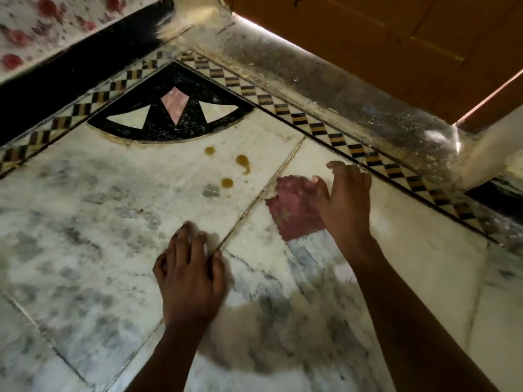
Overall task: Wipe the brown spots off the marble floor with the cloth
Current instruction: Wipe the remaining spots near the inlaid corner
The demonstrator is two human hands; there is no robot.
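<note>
Three brown spots lie on the white marble floor, just below a black fan-shaped inlay. A cloth with a dark red panel and paler blue and white patches lies flat on the floor to the right of the spots. My right hand hovers over the cloth's right edge with fingers spread; whether it touches the cloth is blurred. My left hand rests palm down on the bare marble, below the spots, holding nothing.
A black fan-shaped inlay and a checkered border strip frame the corner. A dusty raised threshold and a wooden door stand at the upper right. A black skirting runs along the upper left wall.
</note>
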